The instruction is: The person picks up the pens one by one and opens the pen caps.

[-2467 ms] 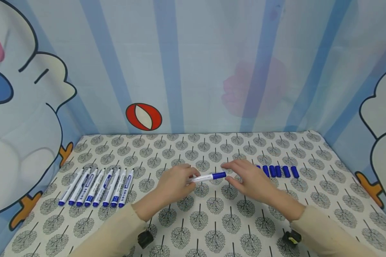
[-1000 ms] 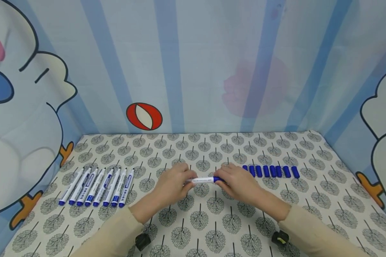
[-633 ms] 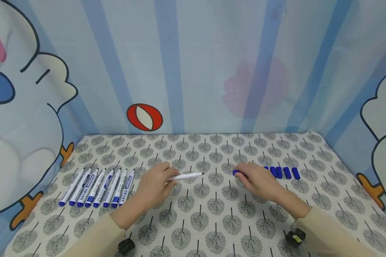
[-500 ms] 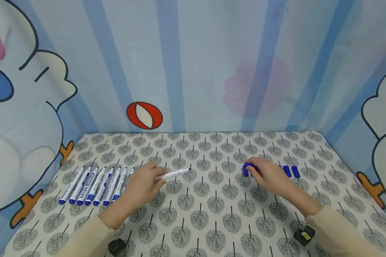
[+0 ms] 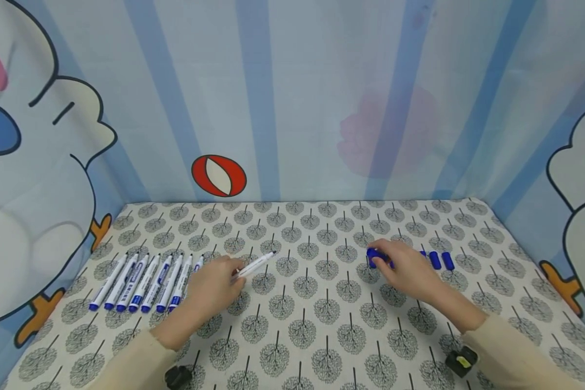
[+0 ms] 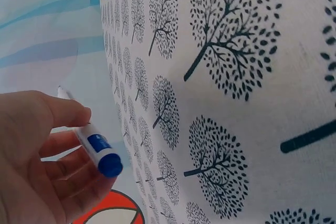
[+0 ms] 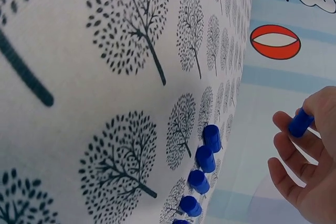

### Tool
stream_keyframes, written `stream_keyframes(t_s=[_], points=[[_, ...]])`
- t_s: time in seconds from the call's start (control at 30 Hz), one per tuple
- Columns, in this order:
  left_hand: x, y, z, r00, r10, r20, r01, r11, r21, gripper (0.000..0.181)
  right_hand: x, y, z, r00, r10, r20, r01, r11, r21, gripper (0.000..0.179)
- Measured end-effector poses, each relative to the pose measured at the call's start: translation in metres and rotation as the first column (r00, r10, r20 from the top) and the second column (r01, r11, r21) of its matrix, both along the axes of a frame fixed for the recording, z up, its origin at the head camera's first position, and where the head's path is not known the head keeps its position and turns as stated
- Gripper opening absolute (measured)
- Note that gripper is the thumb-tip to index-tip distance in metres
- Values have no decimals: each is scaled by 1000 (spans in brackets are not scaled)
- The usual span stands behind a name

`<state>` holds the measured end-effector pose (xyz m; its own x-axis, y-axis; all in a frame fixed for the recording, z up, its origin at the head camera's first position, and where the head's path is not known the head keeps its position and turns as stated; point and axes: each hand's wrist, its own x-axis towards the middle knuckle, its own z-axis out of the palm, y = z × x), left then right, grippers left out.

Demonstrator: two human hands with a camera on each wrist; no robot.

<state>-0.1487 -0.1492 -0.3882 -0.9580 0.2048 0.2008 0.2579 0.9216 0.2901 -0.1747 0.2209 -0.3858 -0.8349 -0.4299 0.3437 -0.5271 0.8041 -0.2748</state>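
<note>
My left hand (image 5: 214,290) pinches an uncapped whiteboard marker (image 5: 257,264) between thumb and fingers, its dark tip pointing right and away. In the left wrist view, the blue bottom end and label of this marker (image 6: 98,144) face the camera. Beside the hand lies a row of uncapped white markers (image 5: 151,284), tips away from me; the hand partly covers the rightmost one. My right hand (image 5: 407,271) pinches a blue marker cap (image 7: 300,123) above the left part of a row of blue caps (image 7: 205,159). In the head view it hides several of those caps.
The table has a white cloth (image 5: 326,314) with a tree print. Behind it hangs a pale blue striped backdrop (image 5: 312,108) with cartoon figures. At the right end of the row, two caps (image 5: 441,260) show past my right hand.
My hands met at the capped marker, then drew apart and the cap came off. The left hand moved left with the marker, the right hand moved right with the cap to the cap row.
</note>
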Motion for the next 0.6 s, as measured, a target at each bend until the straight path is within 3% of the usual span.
stream_keyframes(t_s=[0.2,0.43,0.6], points=[[-2,-8,-3,995,68,74,-72,996,50,17,0,6,-2,1000,-10,-10,10,1000,-6,30],[-5,-18,-4,988,123,90,-130,989,70,20,1,12,-3,996,-5,-87,2,999,-33,30],[-5,-27,-4,985,136,103,-145,986,87,19,0,18,-2,997,-37,-71,36,999,-23,29]])
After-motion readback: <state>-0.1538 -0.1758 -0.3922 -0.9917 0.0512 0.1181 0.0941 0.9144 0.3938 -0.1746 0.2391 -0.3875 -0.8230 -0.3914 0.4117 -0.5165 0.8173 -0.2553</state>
